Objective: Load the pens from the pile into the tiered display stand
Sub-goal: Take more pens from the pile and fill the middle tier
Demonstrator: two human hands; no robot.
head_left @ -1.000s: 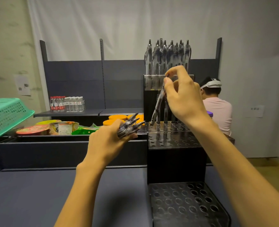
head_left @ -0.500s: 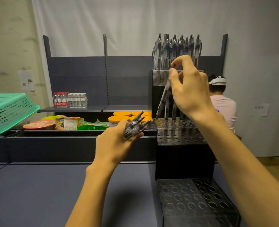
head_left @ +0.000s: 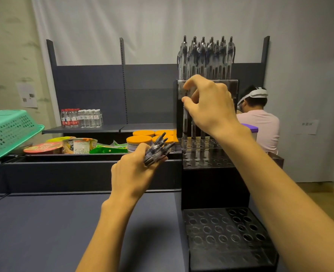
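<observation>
Lowering a pen (head_left: 185, 122) into the middle tier of the stand (head_left: 213, 185), the right hand (head_left: 209, 107) is pinching the barrel near its top between thumb and forefinger, with the other fingers curled behind. The pen is standing close to upright at the left end of the tier's back row, beside a few pens (head_left: 197, 134) already seated there. To do this step well, the person is likely needing to keep the barrel plumb over its hole, let it slide until it bottoms out, and only then loosen the pinch, taking care that the knuckles are not knocking the neighbours. The left hand (head_left: 134, 171) is gripping a bundle (head_left: 158, 148) of spare pens, tips pointing up and to the right, held just left of the stand above the desk (head_left: 44, 232). The top tier is holding a full cluster (head_left: 205, 57) of upright pens, while the bottom tier (head_left: 225, 232) is showing only bare holes. The right hand is hiding much of the middle tier, so the count of seated pens is hard to make out, as is whether the pen's tip is already in a hole. No loose pile is showing anywhere in view, and the number of pens in the bundle cannot be told.
</observation>
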